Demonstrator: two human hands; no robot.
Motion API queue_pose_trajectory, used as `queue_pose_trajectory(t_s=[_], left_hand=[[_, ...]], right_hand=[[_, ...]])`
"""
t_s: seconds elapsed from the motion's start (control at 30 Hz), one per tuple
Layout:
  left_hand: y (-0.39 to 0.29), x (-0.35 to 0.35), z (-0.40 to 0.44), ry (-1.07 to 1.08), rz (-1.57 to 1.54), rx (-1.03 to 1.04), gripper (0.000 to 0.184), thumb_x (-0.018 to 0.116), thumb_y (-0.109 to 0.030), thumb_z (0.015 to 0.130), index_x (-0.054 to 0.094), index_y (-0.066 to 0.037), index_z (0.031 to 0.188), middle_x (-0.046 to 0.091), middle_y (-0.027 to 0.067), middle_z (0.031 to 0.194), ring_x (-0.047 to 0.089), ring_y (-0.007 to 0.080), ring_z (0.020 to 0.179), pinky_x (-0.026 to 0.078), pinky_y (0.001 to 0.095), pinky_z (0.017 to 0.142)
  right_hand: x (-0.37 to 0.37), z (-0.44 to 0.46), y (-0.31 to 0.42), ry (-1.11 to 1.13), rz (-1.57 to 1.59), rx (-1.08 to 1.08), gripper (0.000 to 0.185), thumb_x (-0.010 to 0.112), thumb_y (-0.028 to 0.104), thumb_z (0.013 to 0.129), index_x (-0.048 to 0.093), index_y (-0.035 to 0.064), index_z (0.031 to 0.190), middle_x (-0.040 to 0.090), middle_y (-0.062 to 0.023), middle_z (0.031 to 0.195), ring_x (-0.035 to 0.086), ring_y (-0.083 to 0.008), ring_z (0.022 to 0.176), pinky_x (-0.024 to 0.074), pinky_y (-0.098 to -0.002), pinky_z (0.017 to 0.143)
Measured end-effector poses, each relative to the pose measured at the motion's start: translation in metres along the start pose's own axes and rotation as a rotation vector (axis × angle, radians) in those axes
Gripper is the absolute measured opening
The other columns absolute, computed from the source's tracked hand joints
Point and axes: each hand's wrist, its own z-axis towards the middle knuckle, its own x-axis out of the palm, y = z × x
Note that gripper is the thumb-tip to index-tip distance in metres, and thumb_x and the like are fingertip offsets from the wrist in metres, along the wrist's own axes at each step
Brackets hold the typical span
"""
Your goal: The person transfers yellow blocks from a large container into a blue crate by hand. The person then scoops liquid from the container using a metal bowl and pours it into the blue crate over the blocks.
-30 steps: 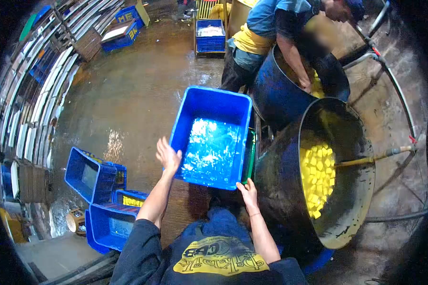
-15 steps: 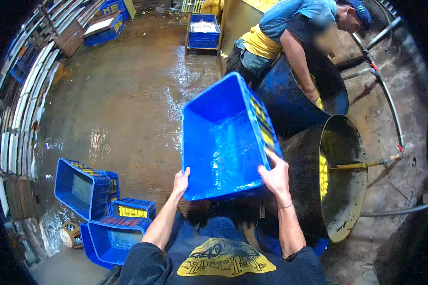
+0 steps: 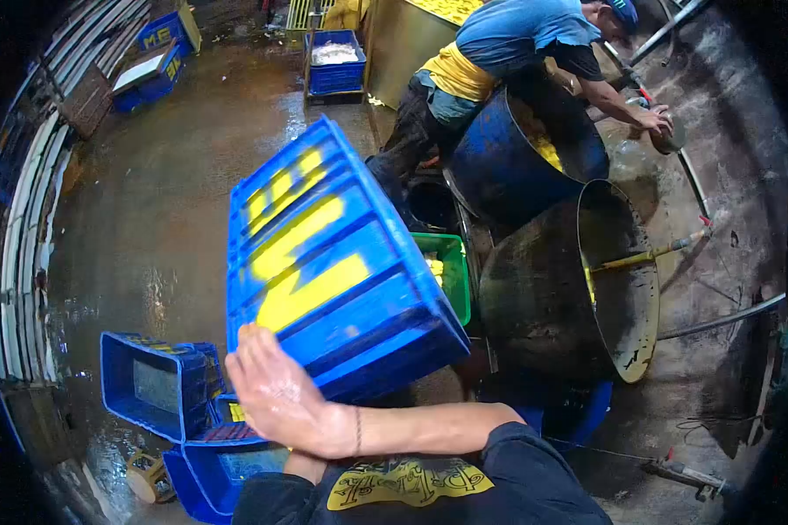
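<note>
A large blue plastic crate (image 3: 311, 262) with yellow painted letters is tipped on its side in front of me, its lettered wall facing up. My right hand (image 3: 276, 385) reaches across my body, its fingers closed on the crate's lower left edge. Behind the right wrist, a short stretch of my left forearm (image 3: 305, 467) shows, but my left hand is hidden. To the left on the floor lie blue crates, one tilted with its opening showing (image 3: 153, 389) and another below it (image 3: 210, 481).
Two large drums stand at the right, a blue one (image 3: 490, 166) and a dark one (image 3: 534, 289) nearer me. A co-worker (image 3: 517, 44) leans over the blue drum. A green crate (image 3: 453, 271) sits beyond mine. Wet floor (image 3: 140, 210) stretches left; a pipe (image 3: 648, 257) crosses the near drum.
The blue crate has turned from showing its inside to showing its lettered side, and shifted left. My right arm has crossed over my left. The co-worker's hand has left the drum.
</note>
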Motion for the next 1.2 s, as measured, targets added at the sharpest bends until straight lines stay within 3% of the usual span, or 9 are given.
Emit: queue_pose_trajectory(t_s=[0.3,0.37,0.63,0.8,0.9,0.97,1.03,1.13,1.2], left_hand=[[0.001,0.007,0.017,-0.109,0.149,0.159,0.039,0.063,-0.033,0.082,0.061,-0.001,0.103,0.066,0.0125,0.087,0.061,0.0296,0.083,0.046,0.0419,0.078],[-0.002,0.003,0.024,-0.257,0.403,0.25,0.039,0.064,-0.032,0.081,0.061,-0.001,0.104,0.067,0.0133,0.087,0.062,0.0312,0.084,0.046,0.0429,0.078],[-0.027,0.075,0.045,-0.572,1.279,0.289,0.042,0.064,-0.04,0.079,0.058,-0.001,0.095,0.063,0.022,0.09,0.059,0.0398,0.091,0.043,0.0477,0.081],[0.032,0.088,0.079,-0.616,1.388,0.334,0.049,0.06,-0.048,0.08,0.057,-0.003,0.1,0.064,0.0241,0.091,0.06,0.0414,0.089,0.044,0.0491,0.081],[0.027,0.109,0.078,-0.637,1.421,0.171,0.055,0.06,-0.048,0.08,0.055,0.001,0.105,0.06,0.0279,0.101,0.058,0.0424,0.097,0.043,0.0479,0.087],[0.05,0.138,0.079,-0.965,1.819,0.634,0.062,0.063,-0.044,0.079,0.049,0.006,0.114,0.048,0.0305,0.122,0.048,0.0419,0.112,0.039,0.045,0.095],[0.041,0.23,0.055,-0.512,1.444,0.9,0.067,0.066,-0.04,0.078,0.043,0.008,0.118,0.035,0.0284,0.134,0.036,0.0426,0.123,0.031,0.0485,0.102],[0.081,0.387,-0.021,0.097,1.155,1.275,0.05,0.062,-0.03,0.08,0.046,0.0,0.116,0.038,0.0265,0.133,0.037,0.0389,0.124,0.022,0.0563,0.104],[0.119,0.451,-0.051,0.479,1.095,1.462,0.033,0.059,-0.022,0.08,0.051,-0.004,0.107,0.046,0.0225,0.125,0.044,0.0333,0.119,0.022,0.056,0.104]], right_hand=[[-0.057,-0.079,-0.147,-0.363,0.228,0.424,0.042,0.067,0.015,0.061,0.055,0.0032,0.099,0.058,-0.0185,0.108,0.054,-0.0326,0.1,0.0394,-0.0401,0.093],[-0.032,-0.147,-0.208,-0.442,0.59,0.792,0.035,0.055,0.002,0.062,0.051,-0.0012,0.097,0.056,-0.0175,0.111,0.052,-0.0257,0.107,0.0389,-0.0333,0.096],[0.134,-0.331,-0.329,-0.634,1.012,1.216,0.045,0.043,-0.016,0.063,0.047,0.0024,0.103,0.058,-0.0063,0.103,0.056,-0.0152,0.093,0.0427,-0.0269,0.084],[0.2,-0.384,-0.369,-0.57,1.098,1.273,0.037,0.049,-0.014,0.077,0.044,0.003,0.11,0.059,-0.0088,0.105,0.056,-0.0168,0.095,0.0432,-0.0292,0.086],[0.214,-0.412,-0.375,-0.562,1.059,1.038,0.051,0.056,-0.005,0.082,0.037,0.0025,0.129,0.054,-0.0147,0.12,0.053,-0.0227,0.11,0.0416,-0.033,0.093],[0.179,-0.443,-0.344,-0.67,1.217,1.158,0.062,0.064,0.01,0.085,0.032,0.0027,0.137,0.044,-0.0175,0.132,0.046,-0.0288,0.12,0.0415,-0.0367,0.095],[0.155,-0.517,-0.317,-0.534,1.251,1.435,0.053,0.064,0.008,0.084,0.04,0.0015,0.131,0.05,-0.0165,0.126,0.055,-0.0236,0.108,0.0466,-0.0316,0.088],[0.149,-0.684,-0.295,-0.985,1.217,1.814,0.044,0.063,0.012,0.082,0.048,0.0054,0.123,0.057,-0.0097,0.114,0.061,-0.0184,0.089,0.0534,-0.0345,0.07],[0.072,-0.715,-0.311,-1.697,1.22,1.564,0.046,0.054,0.031,0.087,0.045,0.0107,0.128,0.053,-0.0087,0.119,0.054,-0.0236,0.105,0.0466,-0.0435,0.085]])
